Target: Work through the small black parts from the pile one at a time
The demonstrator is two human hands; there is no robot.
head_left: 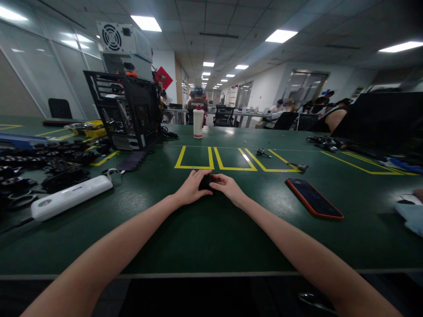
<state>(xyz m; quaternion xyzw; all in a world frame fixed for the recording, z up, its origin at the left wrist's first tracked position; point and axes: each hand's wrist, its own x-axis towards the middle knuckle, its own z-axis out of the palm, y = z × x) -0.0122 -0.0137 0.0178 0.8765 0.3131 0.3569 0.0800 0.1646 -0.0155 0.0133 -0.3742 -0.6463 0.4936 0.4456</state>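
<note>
Between my two hands, low over the green tabletop (211, 233), is a small black object (205, 182), mostly covered by fingers, so its kind cannot be made out. My left hand (192, 188) is closed round its left side, with thumb below and fingers above. From the right, my right hand (229, 187) grips it with bent fingers and thumb. Just beyond the hands, yellow tape outlines (194, 167) mark the table. Farther right lie a short dark cable piece with a connector (300, 167) and another small dark connector (263, 152).
An orange-edged phone (314, 198) lies to the right. On the left are a white power strip (72, 199), heaped black parts (62, 176) and an open computer case (132, 110). A white bottle (198, 122) stands behind the taped areas. Several people sit in the background.
</note>
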